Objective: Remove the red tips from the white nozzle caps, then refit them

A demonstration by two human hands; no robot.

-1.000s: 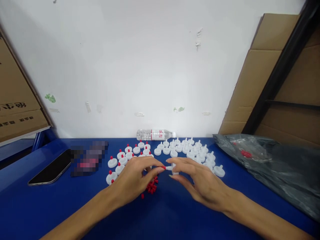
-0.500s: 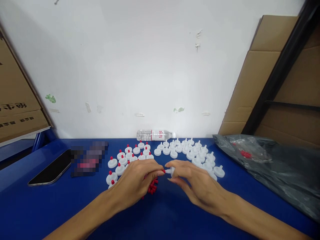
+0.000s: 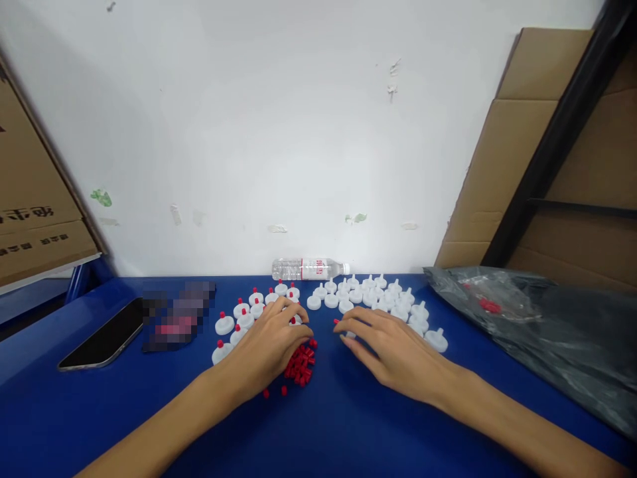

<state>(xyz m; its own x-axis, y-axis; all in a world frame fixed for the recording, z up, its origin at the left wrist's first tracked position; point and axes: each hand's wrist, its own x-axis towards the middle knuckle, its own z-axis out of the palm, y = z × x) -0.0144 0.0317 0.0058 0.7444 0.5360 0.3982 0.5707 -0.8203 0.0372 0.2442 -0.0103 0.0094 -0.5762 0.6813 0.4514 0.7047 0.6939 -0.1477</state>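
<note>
Between the fingers and thumb of my right hand (image 3: pixel 381 338) is a white nozzle lid (image 3: pixel 351 334) with a red tip cap (image 3: pixel 337 322) on its spout; most of it is hidden by the fingers. My left hand (image 3: pixel 273 338) hovers, fingers curved and apart, just above a pile of small red caps (image 3: pixel 300 365); nothing shows in it. Behind and left of that hand stand several white lids with red tips (image 3: pixel 224 324). Beyond my right hand are several white lids with bare spouts (image 3: pixel 436 340).
A clear plastic bottle (image 3: pixel 311 269) lies against the wall. On the left of the blue table (image 3: pixel 318 438) are a phone (image 3: pixel 102 335) and a blurred-out packet (image 3: pixel 182 315). Dark plastic sheeting (image 3: pixel 562 345) covers the right side, with a clear bag of red pieces (image 3: pixel 490 305) on it.
My hands have parted. The left let go of the red tip and moved left over the red caps, while the right keeps the lid, its red tip now on the spout.
</note>
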